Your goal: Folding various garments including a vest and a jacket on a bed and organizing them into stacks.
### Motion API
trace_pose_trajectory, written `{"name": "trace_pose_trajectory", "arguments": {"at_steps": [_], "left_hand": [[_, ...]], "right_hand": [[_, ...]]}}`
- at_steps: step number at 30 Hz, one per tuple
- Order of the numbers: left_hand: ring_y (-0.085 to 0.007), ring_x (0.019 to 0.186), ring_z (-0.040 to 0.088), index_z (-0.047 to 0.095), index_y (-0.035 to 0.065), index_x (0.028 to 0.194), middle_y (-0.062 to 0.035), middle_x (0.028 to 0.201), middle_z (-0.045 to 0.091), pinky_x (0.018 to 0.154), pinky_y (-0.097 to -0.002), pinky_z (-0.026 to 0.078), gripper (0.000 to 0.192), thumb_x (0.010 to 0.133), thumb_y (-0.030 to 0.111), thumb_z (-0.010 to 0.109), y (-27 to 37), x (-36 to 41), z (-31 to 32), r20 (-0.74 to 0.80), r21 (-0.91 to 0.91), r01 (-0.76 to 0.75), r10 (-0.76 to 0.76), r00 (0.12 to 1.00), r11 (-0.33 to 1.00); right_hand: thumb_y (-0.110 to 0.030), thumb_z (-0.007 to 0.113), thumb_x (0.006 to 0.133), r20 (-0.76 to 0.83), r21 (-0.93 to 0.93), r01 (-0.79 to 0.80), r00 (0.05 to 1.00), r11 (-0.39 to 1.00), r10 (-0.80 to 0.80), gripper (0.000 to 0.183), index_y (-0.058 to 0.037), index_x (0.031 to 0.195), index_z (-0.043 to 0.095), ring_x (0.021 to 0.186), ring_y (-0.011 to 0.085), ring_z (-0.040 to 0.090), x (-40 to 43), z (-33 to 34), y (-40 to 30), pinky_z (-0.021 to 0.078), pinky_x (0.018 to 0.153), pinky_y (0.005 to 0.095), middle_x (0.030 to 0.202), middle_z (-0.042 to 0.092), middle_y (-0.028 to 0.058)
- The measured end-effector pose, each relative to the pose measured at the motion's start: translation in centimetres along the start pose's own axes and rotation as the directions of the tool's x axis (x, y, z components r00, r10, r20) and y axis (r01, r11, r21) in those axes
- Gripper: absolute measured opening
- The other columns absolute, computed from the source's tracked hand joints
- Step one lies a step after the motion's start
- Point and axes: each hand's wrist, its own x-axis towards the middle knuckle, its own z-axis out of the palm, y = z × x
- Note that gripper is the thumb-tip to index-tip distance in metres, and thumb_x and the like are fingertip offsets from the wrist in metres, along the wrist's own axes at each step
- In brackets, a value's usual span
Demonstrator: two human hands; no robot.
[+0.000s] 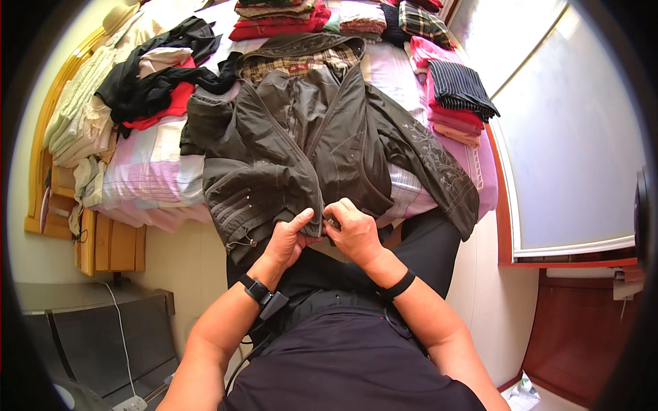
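Note:
A dark olive-grey hooded jacket (339, 154) lies front up on the bed, with its hood at the far end and its lower hem hanging over the near edge. The front hangs apart at the top, showing a plaid lining in the hood. My left hand (290, 239) grips the bottom corner of the left front panel by its zipper edge. Close beside it, my right hand (352, 228) pinches the lower end of the other front edge. The fingers hide most of the zipper's bottom end. The right-hand sleeve (432, 154) bears pale branch embroidery and drapes over my knee.
A plaid bedspread (154, 164) covers the bed. Black and red clothes (149, 87) lie loose on the left, beside stacked pale fabrics (82, 113). Folded clothes (280, 20) are piled at the back, and another stack (457, 103) stands right. A dark cabinet (113, 334) is at lower left.

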Motion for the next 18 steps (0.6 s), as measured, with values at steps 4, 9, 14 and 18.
{"name": "trace_pose_trajectory", "arguments": {"at_steps": [4, 9, 14, 18], "left_hand": [[-0.0189, 0.088, 0.073, 0.073, -0.001, 0.106, -0.0075, 0.101, 0.074, 0.08, -0.0342, 0.059, 0.022, 0.092, 0.016, 0.077, -0.2, 1.4, -0.6, -0.001, 0.099, -0.004, 0.004, 1.0, 0.995], [-0.0183, 0.089, 0.072, 0.074, -0.0006, 0.103, -0.0077, 0.098, 0.074, 0.079, -0.0343, 0.057, 0.018, 0.091, 0.013, 0.077, 0.1, 2.1, -1.7, 0.003, 0.068, 0.034, -0.034, 0.999, 0.997], [-0.0191, 0.09, 0.071, 0.073, -0.0008, 0.104, -0.0085, 0.098, 0.074, 0.084, -0.0351, 0.056, 0.019, 0.091, 0.012, 0.077, 0.5, 1.9, -1.5, 0.011, 0.024, 0.041, -0.042, 0.999, 0.999], [-0.0201, 0.091, 0.071, 0.073, -0.0005, 0.104, -0.0083, 0.098, 0.074, 0.085, -0.0362, 0.056, 0.017, 0.092, 0.01, 0.076, 0.3, 2.5, -1.9, 0.073, -0.025, 0.046, -0.044, 0.996, 0.999]], "right_hand": [[-0.01, 0.077, 0.08, 0.1, -0.001, 0.024, 0.995, 1.0, -0.024, 0.03, -0.0079, 0.107, 0.064, 0.079, 0.0297, 0.068, -0.1, -0.1, -0.3, 0.0551, 0.066, 0.0384, 0.1, 0.062, 0.0091], [-0.007, 0.077, 0.081, 0.178, 0.241, -0.12, 0.981, 0.963, 0.078, 0.039, -0.008, 0.118, 0.066, 0.067, 0.018, 0.063, -0.6, -0.5, -0.2, 0.053, 0.064, 0.0315, 0.097, 0.059, 0.007], [-0.004, 0.073, 0.093, 0.198, 0.576, -0.357, 0.934, 0.735, 0.298, 0.016, -0.0021, 0.108, 0.066, 0.069, 0.0035, 0.059, -1.4, 0.4, 0.8, 0.048, 0.062, 0.0199, 0.084, 0.065, -0.0018], [-0.017, 0.069, 0.099, 0.377, 0.58, -0.571, 0.82, 0.581, 0.43, 0.016, -0.002, 0.094, 0.07, 0.062, 0.0047, 0.061, -1.4, 0.0, 1.2, 0.0476, 0.056, 0.0203, 0.075, 0.068, 0.0009]]}}
